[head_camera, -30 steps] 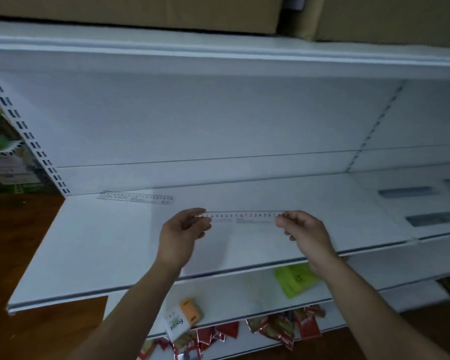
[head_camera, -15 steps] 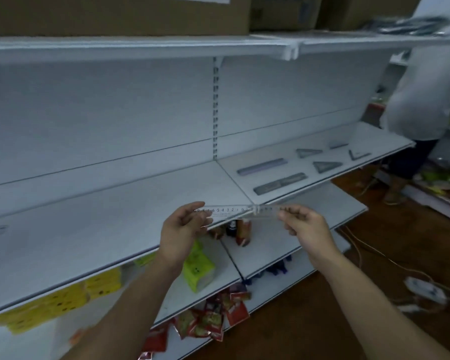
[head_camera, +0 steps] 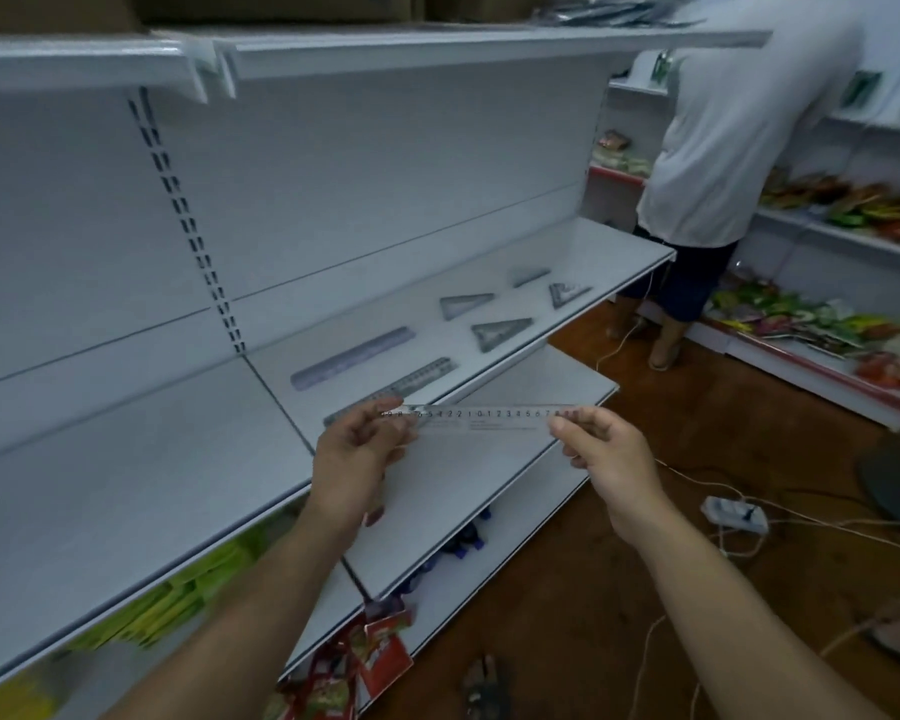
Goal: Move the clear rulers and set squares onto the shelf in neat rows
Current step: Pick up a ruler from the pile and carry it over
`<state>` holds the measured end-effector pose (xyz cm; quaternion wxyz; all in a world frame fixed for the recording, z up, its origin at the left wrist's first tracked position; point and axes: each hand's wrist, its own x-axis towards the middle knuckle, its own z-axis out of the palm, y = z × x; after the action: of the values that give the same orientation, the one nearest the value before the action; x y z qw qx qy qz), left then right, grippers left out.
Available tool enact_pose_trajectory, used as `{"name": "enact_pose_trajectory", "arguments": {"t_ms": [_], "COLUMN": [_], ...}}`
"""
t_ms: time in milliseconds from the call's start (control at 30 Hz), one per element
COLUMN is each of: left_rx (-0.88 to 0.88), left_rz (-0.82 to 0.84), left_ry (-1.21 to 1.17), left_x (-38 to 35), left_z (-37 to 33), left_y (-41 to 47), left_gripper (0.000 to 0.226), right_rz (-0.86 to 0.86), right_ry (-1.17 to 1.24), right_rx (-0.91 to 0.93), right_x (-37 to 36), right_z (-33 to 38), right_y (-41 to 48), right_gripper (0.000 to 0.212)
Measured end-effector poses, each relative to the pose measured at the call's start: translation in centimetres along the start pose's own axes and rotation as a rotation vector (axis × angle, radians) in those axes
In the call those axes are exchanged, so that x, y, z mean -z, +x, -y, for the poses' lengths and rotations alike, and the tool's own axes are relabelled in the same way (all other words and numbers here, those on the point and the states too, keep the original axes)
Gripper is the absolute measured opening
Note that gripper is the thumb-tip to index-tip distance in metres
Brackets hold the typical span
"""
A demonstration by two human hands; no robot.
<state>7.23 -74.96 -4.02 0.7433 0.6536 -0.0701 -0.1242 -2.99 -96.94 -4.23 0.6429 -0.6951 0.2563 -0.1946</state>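
A clear ruler (head_camera: pixel 481 417) with printed numbers is held level in the air, just in front of the white shelf (head_camera: pixel 126 459). My left hand (head_camera: pixel 357 454) pinches its left end and my right hand (head_camera: pixel 606 454) pinches its right end. On the shelf section beyond lie two long rulers (head_camera: pixel 352 358) (head_camera: pixel 411 379) side by side. Further right sit three clear set squares (head_camera: pixel 463 304) (head_camera: pixel 500 332) (head_camera: pixel 567 292) and a short ruler (head_camera: pixel 531 277).
A person in a white shirt (head_camera: pixel 739 148) stands at the right end of the aisle by stocked shelves. A power strip (head_camera: pixel 733 513) and cables lie on the brown floor. Red and yellow packets (head_camera: pixel 380 657) fill the lower shelves.
My view has swung right along the shelving; the section with rulers and set squares is now closer and the other person is in full view. Both hands still hold the ruler by its ends.
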Motion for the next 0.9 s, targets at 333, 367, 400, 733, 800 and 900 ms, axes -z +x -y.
{"name": "enact_pose_trajectory", "arguments": {"t_ms": [333, 367, 400, 733, 800, 900], "left_rx": [-0.045, -0.061, -0.078, -0.131, -0.133, -0.129], "left_rz": [-0.017, -0.027, -0.039, -0.305, -0.358, -0.443], "left_ry": [-0.018, -0.009, -0.004, 0.018, 0.025, 0.036], "left_x": [-9.8, -10.3, -10.7, -7.4, -6.4, -5.3], "left_z": [1.1, 1.2, 1.3, 1.9, 2.2, 2.4], "left_y": [13.6, 14.6, 15.6, 17.1, 16.5, 15.4], "left_gripper": [0.018, 0.019, 0.019, 0.02, 0.021, 0.022], "right_rz": [-0.032, -0.029, -0.017, 0.324, 0.4, 0.487], "right_ry": [-0.009, -0.016, -0.03, -0.087, -0.086, -0.093], "right_rx": [-0.035, -0.025, -0.017, 0.088, 0.1, 0.112], "right_x": [4.2, 4.2, 4.2, -0.7, -2.0, -3.6], "right_z": [1.5, 1.6, 1.5, 1.3, 1.3, 1.0], "right_y": [16.0, 17.1, 18.1, 25.1, 25.7, 26.0], "right_gripper": [0.007, 0.006, 0.005, 0.028, 0.028, 0.025]}}
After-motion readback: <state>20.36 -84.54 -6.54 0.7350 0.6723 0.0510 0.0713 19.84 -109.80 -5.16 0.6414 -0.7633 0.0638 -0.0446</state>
